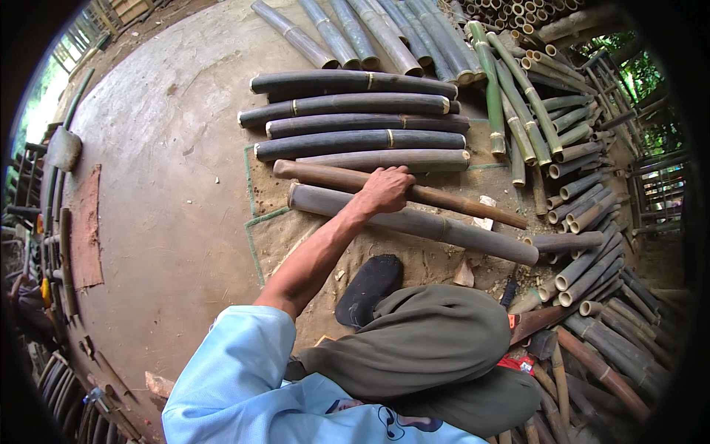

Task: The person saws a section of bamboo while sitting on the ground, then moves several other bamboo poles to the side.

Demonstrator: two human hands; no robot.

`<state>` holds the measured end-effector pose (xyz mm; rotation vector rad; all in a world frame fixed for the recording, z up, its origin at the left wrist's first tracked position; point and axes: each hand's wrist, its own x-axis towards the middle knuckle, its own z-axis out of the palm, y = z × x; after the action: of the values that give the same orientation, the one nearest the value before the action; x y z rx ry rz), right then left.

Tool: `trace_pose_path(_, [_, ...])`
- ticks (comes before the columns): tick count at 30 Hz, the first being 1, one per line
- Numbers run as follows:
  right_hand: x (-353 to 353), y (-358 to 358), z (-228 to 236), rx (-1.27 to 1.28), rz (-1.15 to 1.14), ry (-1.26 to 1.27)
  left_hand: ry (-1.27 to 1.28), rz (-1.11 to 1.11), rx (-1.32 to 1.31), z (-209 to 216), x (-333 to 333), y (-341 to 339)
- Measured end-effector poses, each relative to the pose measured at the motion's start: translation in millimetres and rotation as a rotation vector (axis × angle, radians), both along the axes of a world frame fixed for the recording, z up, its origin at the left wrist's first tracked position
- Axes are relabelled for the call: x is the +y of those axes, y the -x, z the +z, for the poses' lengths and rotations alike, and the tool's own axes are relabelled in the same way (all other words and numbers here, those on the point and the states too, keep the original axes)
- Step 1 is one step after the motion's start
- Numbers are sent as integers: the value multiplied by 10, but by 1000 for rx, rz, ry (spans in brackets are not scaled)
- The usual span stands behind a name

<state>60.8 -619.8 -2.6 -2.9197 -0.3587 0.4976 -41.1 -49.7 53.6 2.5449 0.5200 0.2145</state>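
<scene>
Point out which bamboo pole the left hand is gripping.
The brown pole, under the left hand's curled fingers. It's slimmer and browner than the grey pole just below it in view and the dark poles farther up.

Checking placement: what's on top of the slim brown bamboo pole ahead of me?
Your left hand curls over the slim brown bamboo pole; the stretch beneath that hand is covered, so unseen.

Reddish-brown strip (87, 229) on pale floor (163, 200), left; slatted fence (658, 191), far right
</scene>
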Motion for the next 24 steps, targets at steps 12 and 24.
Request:
trace_pose_path(12, [209,538,679,-10,-471,-687,131,-93,154,-493,-76,-20])
trace_pose_path(24, [1488,-546,901,121,-72,-743,127,-90,111,-219,-220,171])
